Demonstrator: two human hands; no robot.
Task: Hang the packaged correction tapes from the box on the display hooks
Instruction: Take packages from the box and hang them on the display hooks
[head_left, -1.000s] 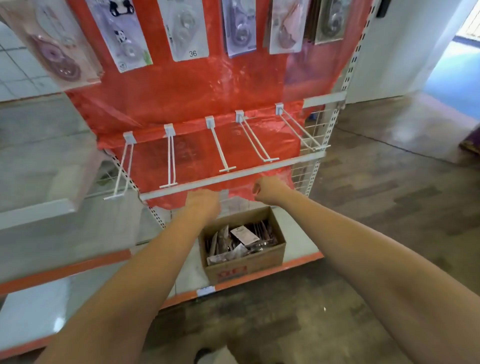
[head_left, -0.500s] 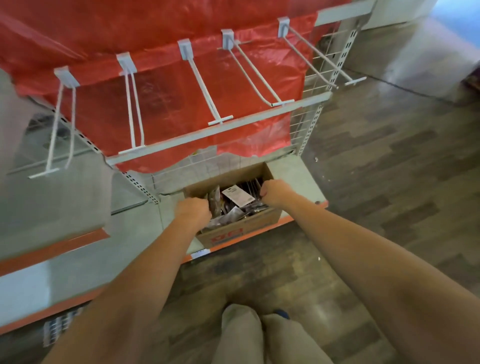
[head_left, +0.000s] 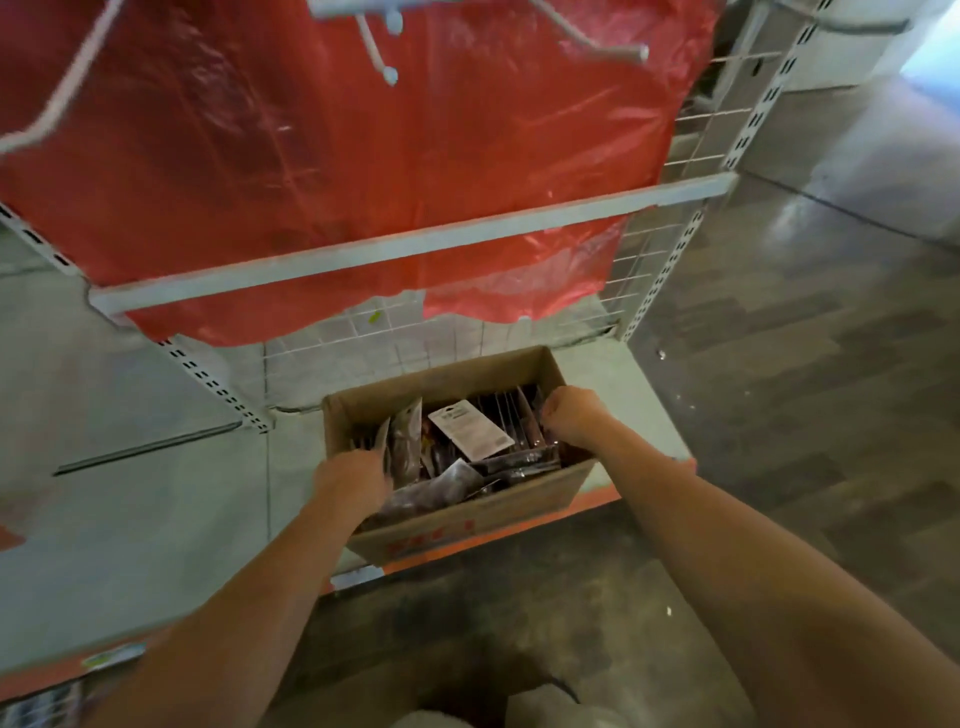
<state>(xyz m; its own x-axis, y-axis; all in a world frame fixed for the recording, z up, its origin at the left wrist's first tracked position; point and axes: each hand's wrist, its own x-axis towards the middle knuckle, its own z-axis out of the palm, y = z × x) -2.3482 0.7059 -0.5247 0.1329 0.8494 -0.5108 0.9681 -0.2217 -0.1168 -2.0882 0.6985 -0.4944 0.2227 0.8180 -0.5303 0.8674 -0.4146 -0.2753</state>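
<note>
Head view. Left hand (head_left: 358, 480): in box (head_left: 467, 525) at left edge, fingers among packets, grip not discernible. Packaged correction tapes (head_left: 470, 439): all in box. Right hand (head_left: 569, 418): curled at right rim, hold unclear. Display hooks (head_left: 387, 67): bare; hanging not begun.

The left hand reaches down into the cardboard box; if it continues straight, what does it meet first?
Most likely the clear packets standing at the box's left end; the left hand is already at them. Depth is unclear, so contact cannot be confirmed.
</note>
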